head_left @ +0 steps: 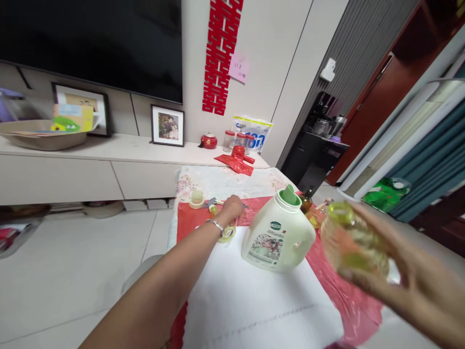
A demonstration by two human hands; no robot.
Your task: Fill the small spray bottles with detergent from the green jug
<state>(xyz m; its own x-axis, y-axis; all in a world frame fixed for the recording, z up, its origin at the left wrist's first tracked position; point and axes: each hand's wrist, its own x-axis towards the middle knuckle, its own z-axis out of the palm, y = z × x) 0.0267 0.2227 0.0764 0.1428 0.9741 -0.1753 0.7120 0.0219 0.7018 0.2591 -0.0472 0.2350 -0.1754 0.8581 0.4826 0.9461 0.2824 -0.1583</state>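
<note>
Tilted in my right hand (410,271) is a clear rounded glass bottle (352,237) with a yellowish tint, its mouth toward the left; both are blurred. My left hand (232,209), wearing a bracelet, reaches to the table's far left part with fingers curled down; whatever they hold is hidden. By its wrist are a small yellow bottle top (213,209) and a clear piece with yellow liquid (228,234), perhaps one bottle. Scissors (209,203) lie beside that hand, partly covered. Between my hands stands a cream detergent jug (278,237), uncapped, with a green spout.
A translucent cap (196,198) sits at the table's left edge. Behind the jug are a brown bottle (305,201) and an orange-yellow item (316,217). White paper (254,300) lies over a red sheet (189,223). Lidded jars (228,140) stand on the far cabinet.
</note>
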